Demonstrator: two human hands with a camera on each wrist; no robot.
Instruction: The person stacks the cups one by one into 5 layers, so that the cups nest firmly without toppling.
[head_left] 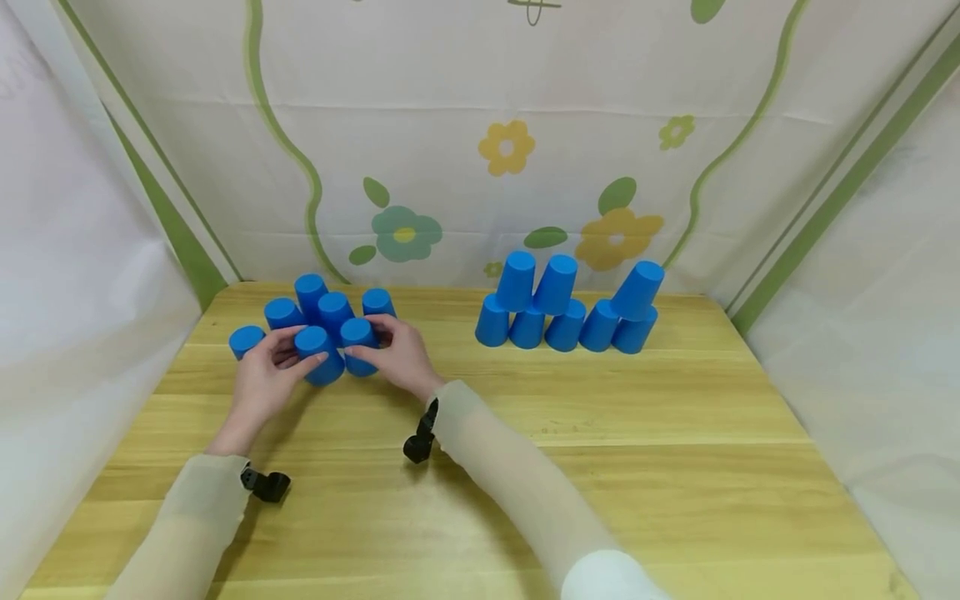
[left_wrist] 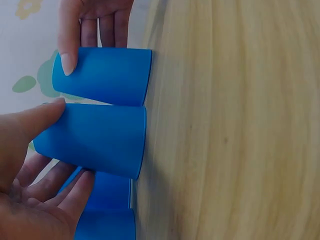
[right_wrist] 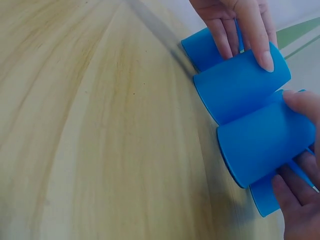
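My left hand holds an upside-down blue cup between thumb and fingers, at the front of the left cluster. Just right of it, my right hand grips a second inverted blue cup. Close up in the left wrist view, the left-hand cup and right-hand cup stand side by side, rims at the tabletop. Behind them are several more inverted cups, among them one at the far left and one in the middle; the hands and front cups partly hide some of these.
On the right side of the wooden table stands a row of several inverted blue cups. Three cups sit on top of it, two at the left and one at the right end. A patterned curtain hangs behind.
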